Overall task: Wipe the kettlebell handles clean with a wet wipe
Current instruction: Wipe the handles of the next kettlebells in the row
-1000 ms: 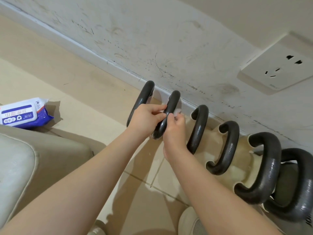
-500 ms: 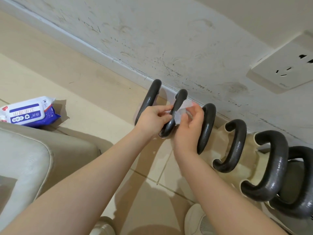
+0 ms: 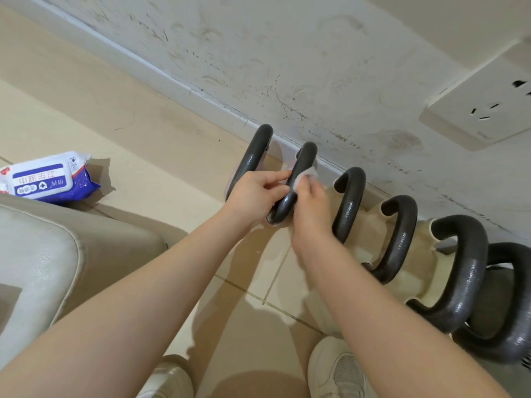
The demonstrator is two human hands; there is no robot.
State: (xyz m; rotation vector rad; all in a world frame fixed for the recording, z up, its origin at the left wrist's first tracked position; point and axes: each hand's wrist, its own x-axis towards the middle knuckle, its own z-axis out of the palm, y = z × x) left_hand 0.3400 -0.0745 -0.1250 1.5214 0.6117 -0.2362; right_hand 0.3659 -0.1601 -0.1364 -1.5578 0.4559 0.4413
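Several kettlebells with black loop handles stand in a row along the wall. My left hand (image 3: 257,193) grips the second handle from the left (image 3: 305,160) near its lower end. My right hand (image 3: 311,205) holds a white wet wipe (image 3: 309,176) pressed against the right side of that same handle. The first handle (image 3: 257,152) stands just left of my left hand. The third handle (image 3: 352,196) is right beside my right hand.
A blue and white pack of wet wipes (image 3: 47,178) lies on the tiled floor at the left. A grey padded seat (image 3: 43,262) fills the lower left. A wall socket (image 3: 485,110) sits at the upper right. White shoes (image 3: 336,372) show at the bottom.
My right hand has slid the wipe along the second handle, up and then back down its right side. My left hand has kept its grip on the handle.
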